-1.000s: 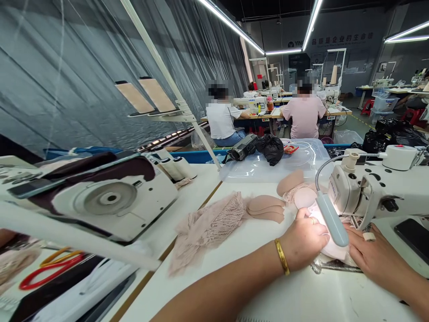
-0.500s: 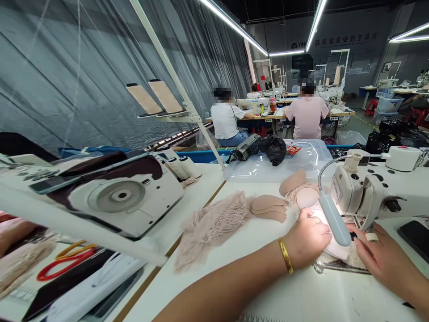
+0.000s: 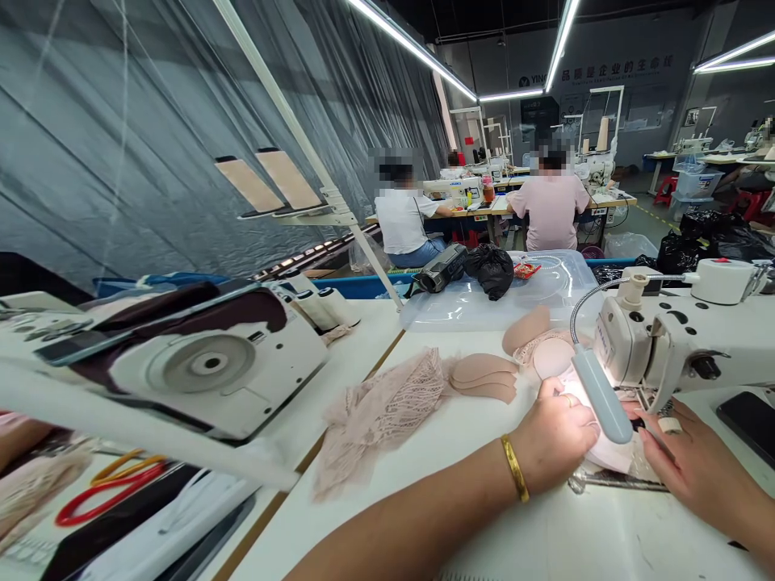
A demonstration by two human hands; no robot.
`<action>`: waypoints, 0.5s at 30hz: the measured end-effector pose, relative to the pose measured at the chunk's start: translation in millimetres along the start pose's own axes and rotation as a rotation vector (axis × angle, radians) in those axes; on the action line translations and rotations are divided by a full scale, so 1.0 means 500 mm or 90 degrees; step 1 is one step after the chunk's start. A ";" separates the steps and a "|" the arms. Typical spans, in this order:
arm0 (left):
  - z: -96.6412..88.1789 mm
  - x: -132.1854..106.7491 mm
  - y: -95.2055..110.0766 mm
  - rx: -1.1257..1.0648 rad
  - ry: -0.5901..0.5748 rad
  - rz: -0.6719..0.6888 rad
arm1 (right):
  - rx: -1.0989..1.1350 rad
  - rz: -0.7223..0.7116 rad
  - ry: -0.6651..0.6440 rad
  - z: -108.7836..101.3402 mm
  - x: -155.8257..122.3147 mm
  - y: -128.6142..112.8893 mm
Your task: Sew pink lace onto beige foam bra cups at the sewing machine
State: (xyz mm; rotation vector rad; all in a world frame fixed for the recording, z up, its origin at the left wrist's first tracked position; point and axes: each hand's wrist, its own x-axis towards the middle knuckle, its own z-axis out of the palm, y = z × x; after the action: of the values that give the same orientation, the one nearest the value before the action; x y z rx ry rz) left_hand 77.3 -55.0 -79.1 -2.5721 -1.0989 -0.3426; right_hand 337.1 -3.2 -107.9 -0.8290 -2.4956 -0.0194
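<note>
Under the lit needle area of the white sewing machine (image 3: 642, 339) lies a pale pink bra cup piece (image 3: 609, 458), partly covered by the grey lamp head (image 3: 602, 395). My left hand (image 3: 560, 432), gold bangle at the wrist, presses bent fingers onto the piece's left side and grips it. At its right side is my right hand (image 3: 696, 456), with a pale band on one finger. Its thumb and fingers close around a small dark object (image 3: 638, 424), mostly hidden, whose kind I cannot make out. Beyond my left hand lie a lace-trimmed bra part and a beige cup (image 3: 552, 357).
Beige lace fabric (image 3: 387, 411) and stacked foam cups (image 3: 484, 375) lie left of my hands. A dark phone (image 3: 751, 428) is at right. Behind sits a clear plastic lid (image 3: 563, 282) bearing a black bag (image 3: 490, 270). Another machine (image 3: 211, 363) stands left; two people sit ahead.
The view has shifted slightly. Both hands keep almost the same place by the needle, and the bra cup piece has barely moved.
</note>
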 end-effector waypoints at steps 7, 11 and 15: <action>-0.013 -0.003 0.024 -0.046 0.003 -0.016 | 0.080 -0.054 -0.101 -0.017 -0.013 -0.008; -0.028 -0.016 0.061 -0.068 0.029 0.014 | 0.140 -0.086 -0.213 -0.034 -0.016 -0.021; -0.034 -0.016 0.066 -0.076 0.015 0.013 | 0.147 -0.085 -0.194 -0.031 -0.017 -0.020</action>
State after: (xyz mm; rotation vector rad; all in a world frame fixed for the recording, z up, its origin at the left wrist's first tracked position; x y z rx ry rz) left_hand 94.4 -88.4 -72.9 -2.6734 -1.0741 -0.4445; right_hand 344.3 -18.9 -96.9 -0.6059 -2.7641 0.3672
